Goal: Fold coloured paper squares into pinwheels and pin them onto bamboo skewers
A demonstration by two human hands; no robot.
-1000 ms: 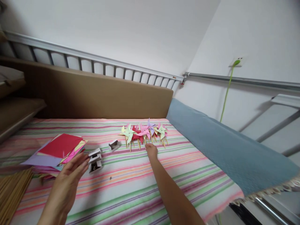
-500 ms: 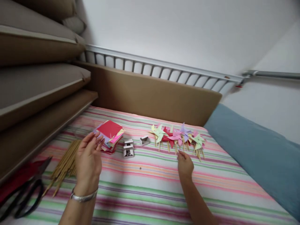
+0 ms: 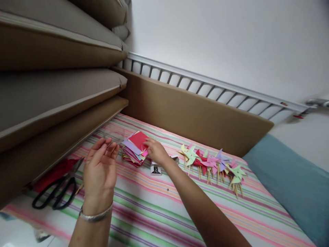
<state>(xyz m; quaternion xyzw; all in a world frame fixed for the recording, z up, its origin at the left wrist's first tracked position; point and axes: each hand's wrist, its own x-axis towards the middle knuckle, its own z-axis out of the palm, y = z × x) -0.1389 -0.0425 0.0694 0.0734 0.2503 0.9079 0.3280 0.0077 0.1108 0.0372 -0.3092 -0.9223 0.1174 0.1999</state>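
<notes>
My right hand (image 3: 156,151) reaches across to a stack of coloured paper squares (image 3: 133,147) on the striped bedsheet (image 3: 159,212). Its fingertips touch the right edge of the red top sheet, and no sheet is lifted. My left hand (image 3: 100,168), with a silver bracelet at the wrist, hovers just left of the stack with its fingers apart and nothing in it. A small white box (image 3: 156,169) lies right below my right hand. A row of paper pinwheels on wooden sticks (image 3: 212,164) lies to the right of that arm.
Black-handled scissors (image 3: 53,192) lie at the left on something red (image 3: 52,174). Stacked brown cushions (image 3: 51,85) fill the left side. A brown padded board (image 3: 195,116) and a metal rail (image 3: 205,84) run along the wall. A blue blanket (image 3: 290,181) lies at the right.
My right hand has moved left from the pinwheels to the paper stack. The view has swung left, showing the scissors and more of the cushions. My left hand stays raised beside the stack.
</notes>
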